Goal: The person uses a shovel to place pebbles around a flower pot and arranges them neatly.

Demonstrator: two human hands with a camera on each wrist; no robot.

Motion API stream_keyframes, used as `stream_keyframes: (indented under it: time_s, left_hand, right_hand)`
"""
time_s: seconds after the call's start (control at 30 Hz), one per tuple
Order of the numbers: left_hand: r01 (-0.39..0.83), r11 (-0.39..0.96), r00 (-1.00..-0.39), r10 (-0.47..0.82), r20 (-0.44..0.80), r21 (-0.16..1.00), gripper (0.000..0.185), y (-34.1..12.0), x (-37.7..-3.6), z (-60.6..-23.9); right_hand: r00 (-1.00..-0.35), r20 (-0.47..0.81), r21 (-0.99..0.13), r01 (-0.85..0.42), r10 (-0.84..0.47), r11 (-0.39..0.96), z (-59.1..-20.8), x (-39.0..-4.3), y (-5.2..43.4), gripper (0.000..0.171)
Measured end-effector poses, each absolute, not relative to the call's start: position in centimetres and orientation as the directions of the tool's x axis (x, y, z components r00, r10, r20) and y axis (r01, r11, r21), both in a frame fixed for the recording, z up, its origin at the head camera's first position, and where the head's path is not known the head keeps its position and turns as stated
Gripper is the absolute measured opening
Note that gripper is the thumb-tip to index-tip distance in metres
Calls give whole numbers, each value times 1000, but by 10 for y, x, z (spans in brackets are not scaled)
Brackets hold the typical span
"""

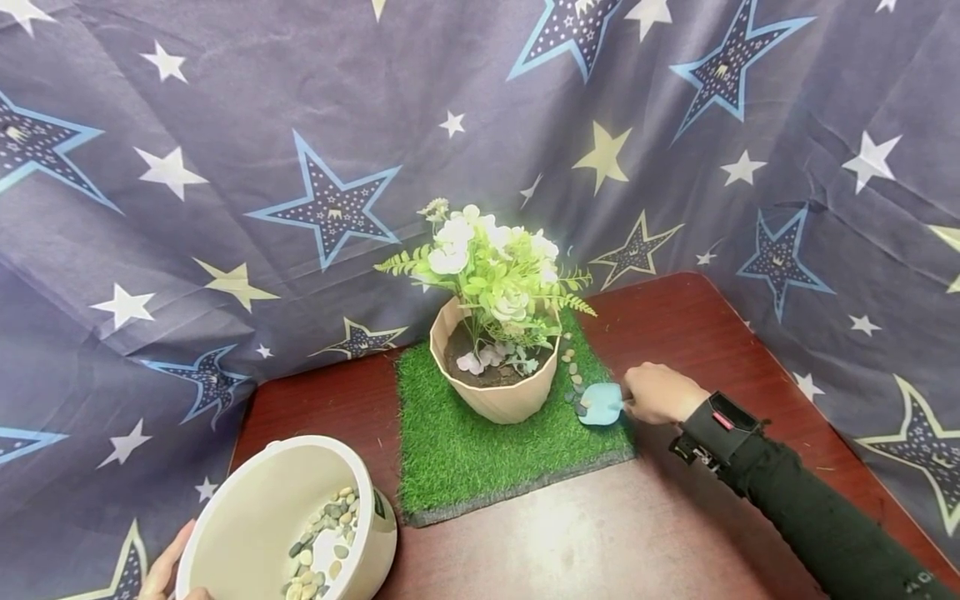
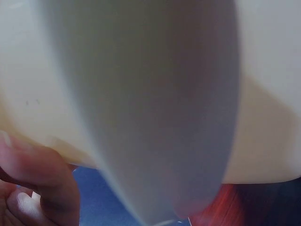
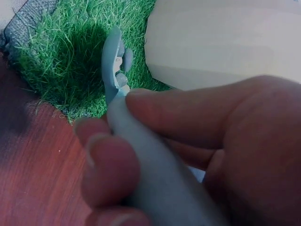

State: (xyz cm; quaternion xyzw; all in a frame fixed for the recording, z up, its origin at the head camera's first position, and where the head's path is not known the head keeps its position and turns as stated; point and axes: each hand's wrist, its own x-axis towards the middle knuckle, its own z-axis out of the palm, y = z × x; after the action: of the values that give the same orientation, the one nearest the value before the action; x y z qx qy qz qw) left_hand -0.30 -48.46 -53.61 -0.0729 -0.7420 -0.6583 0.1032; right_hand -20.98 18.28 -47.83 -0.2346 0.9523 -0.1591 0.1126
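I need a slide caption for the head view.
Right hand holds pale blue scoop beside faceted beige flowerpot; left hand grips round cream bucket with grey and yellowish pebbles.

Lt-blue scoop (image 1: 602, 406) tilted at R side of green mat (image 1: 480, 467) nr pot (image 1: 498, 406), grey/tan pebbles (image 1: 576, 380) by blade edge. Round cream bucket (image 1: 384, 542) front-L of mat, w/ mixed grey & tan stones (image 1: 306, 557) inside.

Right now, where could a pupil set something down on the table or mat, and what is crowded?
Free: the table in front of the mat, right of the bucket; the table beyond the right hand, toward the curtain; the mat's front left. Crowded: the mat's right side, where stones and scoop cluster between pot and right hand.
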Motion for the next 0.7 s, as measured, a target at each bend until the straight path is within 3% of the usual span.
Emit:
stream_keyframes:
  time_s: [0.27,0.53,0.7]
  left_hand:
    - [228,86,-974,26,227,970,113,-495,-5,-540]
    - [309,10,-936,183,302,951,106,-507,-9,-542]
    - [314,-57,-920,229,319,948,102,-512,-14,-545]
  right_hand:
    - [-871,-169,-376,-376,-462,847,-483,-208,187,28]
    - [-866,-181,-401,-367,-465,839,-490,-203,189,10]
    - [-871,-169,-395,-370,-462,841,-493,-202,189,13]
